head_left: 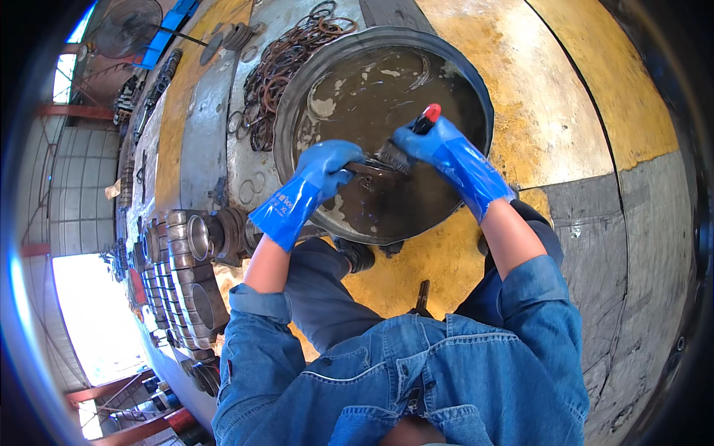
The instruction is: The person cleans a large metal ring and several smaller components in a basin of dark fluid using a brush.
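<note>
My left hand (329, 165), in a blue rubber glove, grips a dark metal ring (370, 170) at its left side. In my right hand (431, 139), gloved the same way, is a brush (396, 155) with dark bristles and a red-tipped black handle. The bristles rest against the ring. Both hands are over a large round metal basin (288, 111) holding murky brown liquid with patches of pale foam. The ring's far side is partly hidden by the brush.
Left of the basin lies a heap of rusty metal rings (279, 74). Stacked metal cylinders (178, 256) stand at the lower left. A pedestal fan (128, 28) is at the far upper left. Yellow and grey floor plates (513, 67) surround the basin.
</note>
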`<state>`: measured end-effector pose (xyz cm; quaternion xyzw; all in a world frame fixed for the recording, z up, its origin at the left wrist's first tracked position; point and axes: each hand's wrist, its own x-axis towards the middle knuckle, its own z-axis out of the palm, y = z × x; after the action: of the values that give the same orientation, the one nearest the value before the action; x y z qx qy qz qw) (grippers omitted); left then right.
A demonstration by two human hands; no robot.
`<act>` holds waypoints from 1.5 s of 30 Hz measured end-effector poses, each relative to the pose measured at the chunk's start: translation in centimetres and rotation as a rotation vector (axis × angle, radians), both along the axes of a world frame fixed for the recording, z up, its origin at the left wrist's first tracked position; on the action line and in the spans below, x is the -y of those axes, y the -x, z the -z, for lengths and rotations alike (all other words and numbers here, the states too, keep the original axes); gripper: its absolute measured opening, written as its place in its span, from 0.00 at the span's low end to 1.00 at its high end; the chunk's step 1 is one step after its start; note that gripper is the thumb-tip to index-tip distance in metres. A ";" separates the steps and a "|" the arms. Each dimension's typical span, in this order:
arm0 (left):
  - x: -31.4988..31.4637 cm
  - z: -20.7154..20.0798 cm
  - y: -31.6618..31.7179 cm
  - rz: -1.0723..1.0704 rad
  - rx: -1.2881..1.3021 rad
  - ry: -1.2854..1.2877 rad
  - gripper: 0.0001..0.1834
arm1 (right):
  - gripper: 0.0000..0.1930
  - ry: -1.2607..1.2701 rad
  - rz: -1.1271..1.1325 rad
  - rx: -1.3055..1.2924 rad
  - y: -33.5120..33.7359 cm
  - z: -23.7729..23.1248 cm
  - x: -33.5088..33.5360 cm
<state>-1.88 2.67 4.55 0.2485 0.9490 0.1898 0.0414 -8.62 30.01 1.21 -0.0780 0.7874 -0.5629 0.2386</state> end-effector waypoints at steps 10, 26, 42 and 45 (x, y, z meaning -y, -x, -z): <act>-1.5 4.4 -1.9 -0.853 0.753 -1.240 0.28 | 0.16 0.229 -0.155 0.152 -3.7 1.4 4.1; -2.9 3.8 -0.9 -0.703 0.434 -0.898 0.20 | 0.18 -0.404 -0.023 -0.034 -2.0 4.1 1.4; -0.1 4.1 -2.5 -0.516 0.176 -0.825 0.18 | 0.16 0.670 0.185 0.144 -0.6 -0.7 0.4; 0.6 2.1 -2.4 -0.595 0.285 -1.025 0.20 | 0.15 0.699 0.439 0.389 0.8 1.1 -0.1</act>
<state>0.50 2.07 2.42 -0.0671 0.7505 0.6574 -0.0116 -9.37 30.15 0.12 0.1221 0.4887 -0.8363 0.2166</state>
